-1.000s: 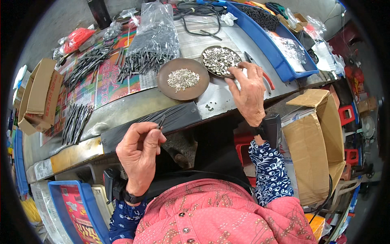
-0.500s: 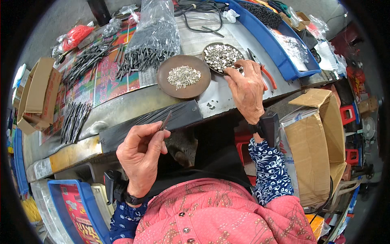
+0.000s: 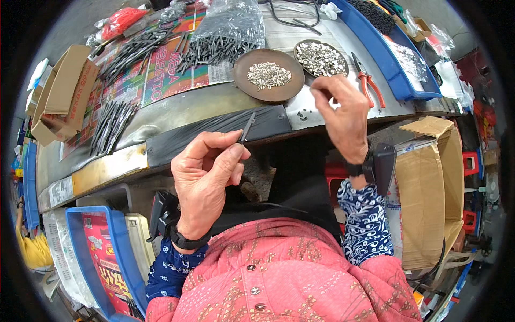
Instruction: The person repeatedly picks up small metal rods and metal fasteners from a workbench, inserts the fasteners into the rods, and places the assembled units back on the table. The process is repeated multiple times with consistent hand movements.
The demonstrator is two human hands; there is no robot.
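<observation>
My left hand (image 3: 206, 174) pinches a thin dark strip (image 3: 248, 126) between thumb and fingertips, just off the table's front edge. The strip tilts upward and seems to have a small hole in it. My right hand (image 3: 346, 115) is raised near the dark dish (image 3: 296, 52) of small silvery round pieces (image 3: 320, 58), not touching it. Its thumb and forefinger come together; anything between them is too small to make out. Left of that dish, a brown plate (image 3: 242, 75) carries a heap of short silvery pins (image 3: 270, 75). Several tiny dark bits (image 3: 303, 115) lie on the table in front.
Red-handled pliers (image 3: 370, 86) lie right of the dark dish. Dark strips (image 3: 112, 126) are spread at the left, more spilling from a clear bag (image 3: 233, 24). A blue tray (image 3: 399, 80) stands far right, a cardboard box (image 3: 421, 204) beside my right arm, another (image 3: 61, 96) far left.
My right hand has drawn back from the dish of silvery pieces toward me. The left hand keeps its pinch on the strip. The whole view has shifted, with the table now higher and further right.
</observation>
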